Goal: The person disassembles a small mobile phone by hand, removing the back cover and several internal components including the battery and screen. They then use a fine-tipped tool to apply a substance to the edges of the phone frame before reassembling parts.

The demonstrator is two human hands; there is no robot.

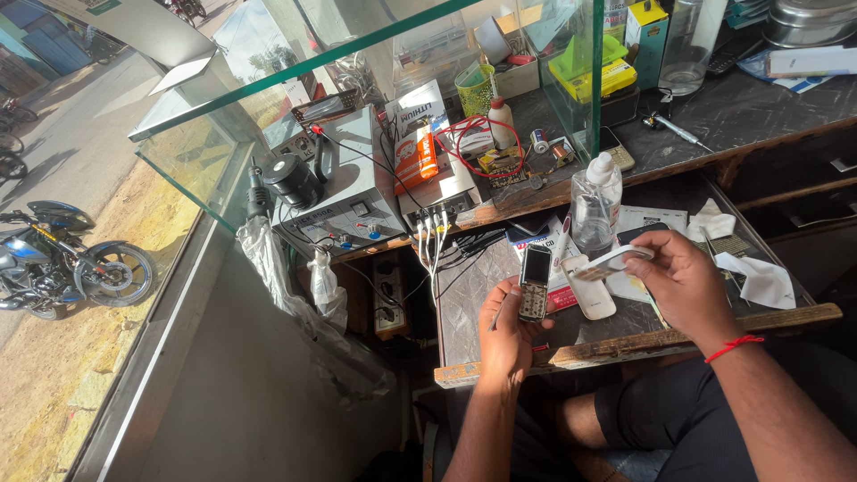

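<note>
My left hand (503, 337) holds a small keypad phone (535, 282) upright, its keys and screen facing up, above the low dark worktop (464, 295). My right hand (686, 284), with a red thread around the wrist, grips a white flat phone cover (612, 261) by one end, just right of the phone. A second white phone shell (588, 287) lies on the worktop between the two hands. A clear plastic bottle (595, 202) with a white cap stands right behind them.
A grey bench power supply (344, 196) with cables sits at the back left beside a glass counter wall (205, 170). White cloths (759, 277) lie at the right. Tools, boxes and a red wire (469, 134) crowd the upper shelf. A motorbike (62, 263) stands outside.
</note>
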